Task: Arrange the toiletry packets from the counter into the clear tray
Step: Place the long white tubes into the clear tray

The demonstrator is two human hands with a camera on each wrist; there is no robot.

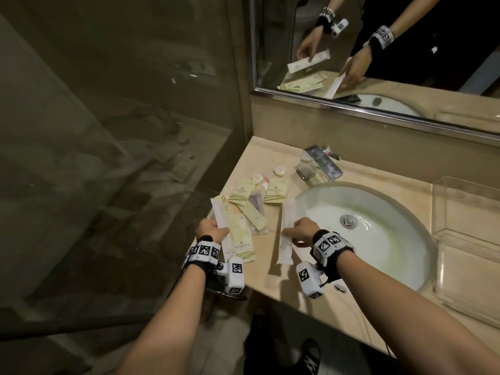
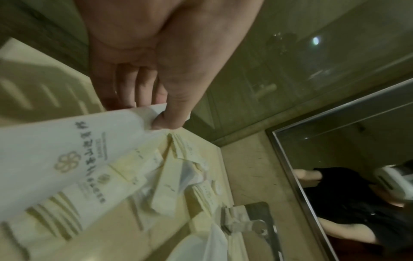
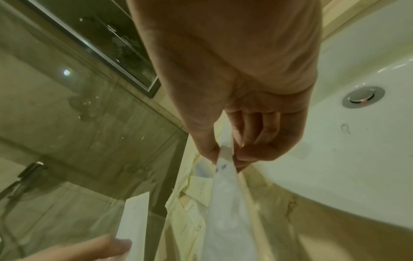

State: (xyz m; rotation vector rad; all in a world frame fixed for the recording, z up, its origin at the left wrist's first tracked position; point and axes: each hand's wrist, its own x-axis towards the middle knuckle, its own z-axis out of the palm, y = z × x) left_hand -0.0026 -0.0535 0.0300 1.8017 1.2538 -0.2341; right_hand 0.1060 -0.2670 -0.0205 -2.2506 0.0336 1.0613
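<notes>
1. at the left end of the desk (image 1: 273,269), the left hand (image 1: 209,230) pinches one long white packet (image 1: 222,226) near its middle, thumb on top; the slick wrapper could slip out over the desk's left edge and drop to the floor.
2. the loose pile of yellow packets (image 1: 244,209) lies between the hands; a trailing packet end could sweep some off.
3. the right hand (image 1: 304,231) has its fingers (image 3: 245,155) closed on a second white packet (image 1: 285,239) beside the sink (image 1: 392,239); a weak pinch could drop it into the basin.
4. the clear tray (image 1: 465,239) sits far right, across the sink, and looks empty; carrying two at once risks a fumble.
</notes>
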